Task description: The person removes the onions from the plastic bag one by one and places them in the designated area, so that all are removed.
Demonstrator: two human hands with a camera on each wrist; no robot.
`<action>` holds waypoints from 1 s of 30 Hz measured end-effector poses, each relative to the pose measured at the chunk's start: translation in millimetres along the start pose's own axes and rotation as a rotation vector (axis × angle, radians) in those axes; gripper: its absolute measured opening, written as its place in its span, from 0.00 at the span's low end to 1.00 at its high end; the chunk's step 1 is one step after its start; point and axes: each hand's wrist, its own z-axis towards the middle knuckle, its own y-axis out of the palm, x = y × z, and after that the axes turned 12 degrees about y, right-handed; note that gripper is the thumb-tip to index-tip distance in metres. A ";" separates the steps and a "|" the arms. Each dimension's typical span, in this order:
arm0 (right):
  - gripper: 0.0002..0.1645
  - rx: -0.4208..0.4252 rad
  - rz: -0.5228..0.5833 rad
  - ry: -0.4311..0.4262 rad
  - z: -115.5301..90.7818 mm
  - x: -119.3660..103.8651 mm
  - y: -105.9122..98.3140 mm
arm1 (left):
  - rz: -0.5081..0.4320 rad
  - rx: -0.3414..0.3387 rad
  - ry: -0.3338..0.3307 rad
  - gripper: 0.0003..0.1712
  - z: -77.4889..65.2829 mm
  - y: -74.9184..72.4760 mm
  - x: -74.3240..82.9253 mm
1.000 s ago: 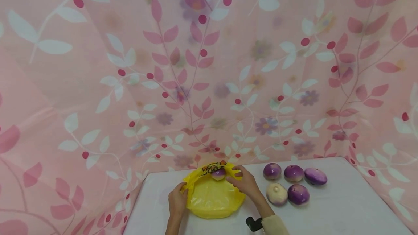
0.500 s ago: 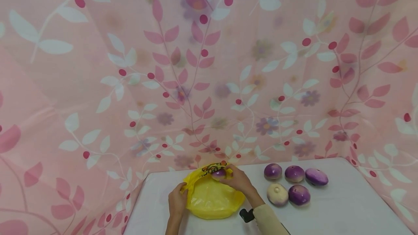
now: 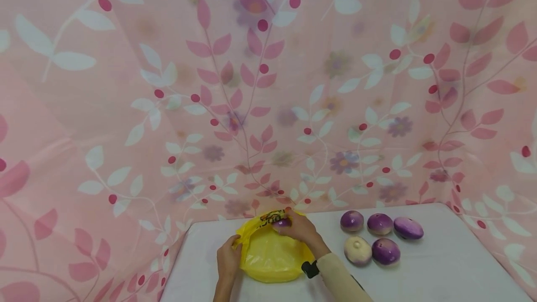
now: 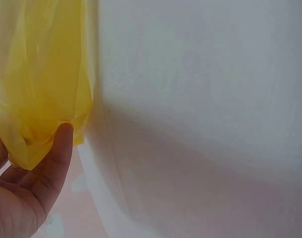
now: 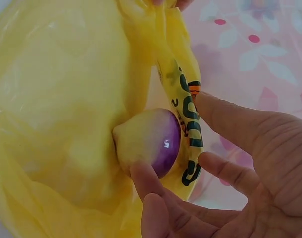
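Note:
A yellow plastic bag (image 3: 272, 260) with dark lettering along its rim lies mouth-open on the table. My left hand (image 3: 228, 257) pinches the bag's left edge; in the left wrist view its fingertips grip the thin yellow plastic (image 4: 47, 74). A glossy purple-and-white turnip (image 5: 148, 141) sits just inside the bag's lettered rim. Around it curls my right hand (image 3: 299, 229), some fingers against the outside of the rim and another fingertip on the turnip's pale underside. In the head view the right hand partly covers the turnip and the rim.
Several more turnips (image 3: 386, 251) stand grouped on the white-covered table (image 3: 453, 264), right of the bag. One of them shows its cream side (image 3: 358, 250) upward. Behind the table hangs a pink floral curtain (image 3: 268, 162). A black device (image 3: 310, 269) is at my right wrist.
My right hand has moved left and inward from the bag's right rim, closing around the turnip and the lettered edge. The left hand, bag and other turnips keep their places.

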 end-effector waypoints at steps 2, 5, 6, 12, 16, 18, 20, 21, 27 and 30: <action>0.39 -0.005 -0.012 -0.004 1.1 -0.8 0.8 | 0.002 0.005 0.001 0.14 -0.4 0.5 -0.4; 0.36 -0.016 -0.016 0.002 2.0 -2.0 1.9 | 0.002 0.012 0.000 0.14 -0.9 2.1 -2.3; 0.35 -0.015 -0.020 0.001 2.1 -2.7 1.9 | 0.001 0.013 -0.001 0.14 -1.0 2.5 -3.0; 0.40 -0.038 -0.024 0.052 6.0 -6.1 3.5 | 0.003 0.012 -0.006 0.14 -0.1 2.9 -4.6; 0.47 -0.062 -0.033 0.092 10.3 -6.6 5.7 | -0.005 0.001 -0.011 0.14 0.6 2.0 -2.4; 0.48 -0.070 -0.027 0.098 11.9 -6.0 6.8 | -0.012 -0.004 -0.003 0.14 1.0 1.3 -0.6; 0.50 -0.078 -0.014 0.104 12.8 -4.9 8.3 | -0.018 -0.008 -0.002 0.15 1.3 0.4 1.3; 0.50 -0.083 -0.006 0.103 13.5 -4.4 9.0 | -0.018 -0.009 -0.004 0.15 1.6 0.2 1.5; 0.55 -0.126 0.023 0.111 17.0 -2.8 10.6 | -0.022 -0.018 -0.022 0.15 3.6 3.3 -0.7; 0.57 -0.137 0.014 0.138 18.7 -3.3 10.8 | -0.024 -0.024 -0.021 0.15 4.5 4.9 -0.4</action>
